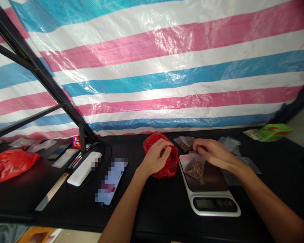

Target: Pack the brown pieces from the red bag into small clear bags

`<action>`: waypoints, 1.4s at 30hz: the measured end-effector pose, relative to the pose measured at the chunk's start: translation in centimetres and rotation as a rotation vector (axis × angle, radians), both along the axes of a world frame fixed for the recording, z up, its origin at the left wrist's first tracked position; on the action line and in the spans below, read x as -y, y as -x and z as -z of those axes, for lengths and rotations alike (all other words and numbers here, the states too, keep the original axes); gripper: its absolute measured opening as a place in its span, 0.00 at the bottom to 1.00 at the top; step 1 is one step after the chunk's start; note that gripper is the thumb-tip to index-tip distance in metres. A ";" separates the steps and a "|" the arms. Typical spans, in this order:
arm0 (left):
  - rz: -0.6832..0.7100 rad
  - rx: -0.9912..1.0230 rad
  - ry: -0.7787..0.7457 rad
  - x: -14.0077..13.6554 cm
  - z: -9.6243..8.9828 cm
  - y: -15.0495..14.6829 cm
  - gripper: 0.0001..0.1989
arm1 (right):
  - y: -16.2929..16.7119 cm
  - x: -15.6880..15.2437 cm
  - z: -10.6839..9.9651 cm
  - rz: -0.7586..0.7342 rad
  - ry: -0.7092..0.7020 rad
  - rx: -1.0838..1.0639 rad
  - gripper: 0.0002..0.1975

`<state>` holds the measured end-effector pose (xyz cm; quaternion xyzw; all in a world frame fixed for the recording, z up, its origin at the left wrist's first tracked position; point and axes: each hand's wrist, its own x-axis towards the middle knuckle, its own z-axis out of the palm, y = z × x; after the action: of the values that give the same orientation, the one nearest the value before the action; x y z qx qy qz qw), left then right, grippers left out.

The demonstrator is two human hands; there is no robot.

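My left hand (157, 156) is over the mouth of a crumpled red plastic bag (172, 167), fingers bent and thumb close to them. What they hold, if anything, is hidden. My right hand (214, 151) pinches the top of a small clear plastic bag (194, 168) with brown dried bits inside. That bag rests on the dark plate of a white kitchen scale (215, 213); its display is too dim to read. Just behind the scale lies a similar small bag of dried bits (184, 143).
Flat clear bags (231, 145) lie right of the scale, partly under my right forearm. A green packet (276, 132) is at the back right. Left are a phone (114, 180), a white power bank (84, 168), cables, a knife-like blade (52, 192) and another red bag (14, 163).
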<state>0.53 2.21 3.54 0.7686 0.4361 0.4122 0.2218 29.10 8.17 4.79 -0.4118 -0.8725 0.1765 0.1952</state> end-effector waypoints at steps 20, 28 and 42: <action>-0.128 -0.199 -0.172 -0.8 0.4 0.9 0.17 | 0.4 0.2 0.0 -0.035 -0.007 -0.046 0.13; -0.078 -0.005 -0.090 -0.5 0.0 0.3 0.19 | 0.5 -0.1 0.6 -0.073 0.156 -0.210 0.20; 0.194 0.314 0.372 0.2 -0.2 -1.1 0.18 | 4.8 2.8 1.3 -0.122 0.134 -0.881 0.06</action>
<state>1.66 1.98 3.71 0.6795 0.3887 0.4160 0.4627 24.25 5.35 3.46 -0.2568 -0.7154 0.4023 0.5104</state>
